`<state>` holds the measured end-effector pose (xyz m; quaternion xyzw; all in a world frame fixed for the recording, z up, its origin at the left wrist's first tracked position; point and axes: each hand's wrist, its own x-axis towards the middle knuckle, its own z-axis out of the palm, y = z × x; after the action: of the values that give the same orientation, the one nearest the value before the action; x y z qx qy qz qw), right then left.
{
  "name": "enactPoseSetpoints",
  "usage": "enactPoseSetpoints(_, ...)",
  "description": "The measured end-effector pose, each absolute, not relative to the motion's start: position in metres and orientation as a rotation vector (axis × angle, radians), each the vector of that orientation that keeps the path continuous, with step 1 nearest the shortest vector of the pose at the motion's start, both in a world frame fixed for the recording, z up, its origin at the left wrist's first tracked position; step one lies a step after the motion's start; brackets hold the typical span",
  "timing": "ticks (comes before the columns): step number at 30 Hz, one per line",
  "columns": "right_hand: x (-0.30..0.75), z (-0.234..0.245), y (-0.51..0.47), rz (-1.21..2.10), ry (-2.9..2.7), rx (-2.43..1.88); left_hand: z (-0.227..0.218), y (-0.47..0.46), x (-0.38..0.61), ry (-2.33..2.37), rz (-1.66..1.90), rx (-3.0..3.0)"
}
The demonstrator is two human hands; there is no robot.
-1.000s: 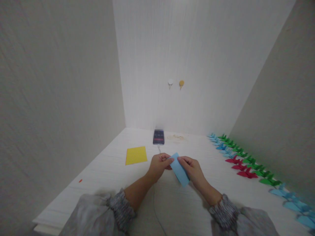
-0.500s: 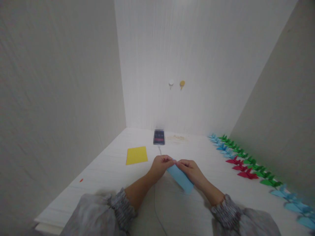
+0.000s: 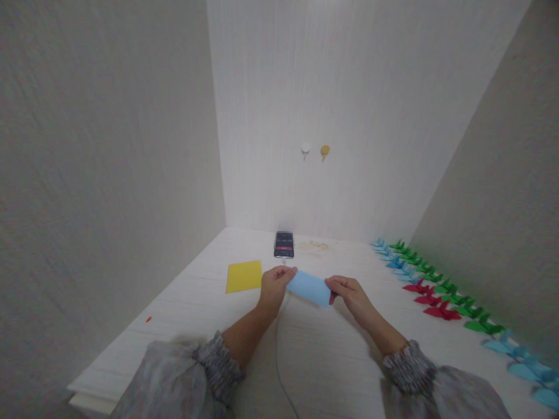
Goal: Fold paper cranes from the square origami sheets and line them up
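Observation:
A light blue strip of folded paper [image 3: 309,287] is stretched between my two hands above the white table. My left hand [image 3: 276,286] pinches its left end between thumb and fingers. At the opposite end, my right hand [image 3: 347,293] grips the paper's right edge. The strip slopes slightly down toward the right. Left of my left hand lies a flat stack or sheet of yellow square paper [image 3: 243,276].
A phone [image 3: 284,244] leans at the back, with a pale cable [image 3: 278,355] running toward me. Rows of folded paper cranes in green [image 3: 445,288], red [image 3: 430,299] and blue [image 3: 530,364] line the right side. Two hooks [image 3: 315,151] are on the wall. A small orange scrap [image 3: 148,319] lies left.
My hands have moved apart, the right one to the right. The blue paper has swung from a steep slant to nearly level, now held at both ends.

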<state>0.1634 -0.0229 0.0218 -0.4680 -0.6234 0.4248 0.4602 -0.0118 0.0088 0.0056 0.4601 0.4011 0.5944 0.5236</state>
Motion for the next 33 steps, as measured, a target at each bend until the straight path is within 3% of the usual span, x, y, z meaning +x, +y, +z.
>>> enactPoseSetpoints(11, 0.152, 0.016, -0.021, 0.978, -1.33, -1.067, -0.001, 0.015, -0.012, 1.028, 1.47, 1.205)
enactPoseSetpoints(26, 0.154, 0.013, -0.024, 1.098, -1.545, -1.225, 0.004, 0.003, -0.009, 0.951, 1.043, 1.496)
enactPoseSetpoints(33, 0.151, 0.014, -0.026, 0.989, -1.641, -1.3, -0.007, 0.007, -0.009, 0.908, 0.919, 1.582)
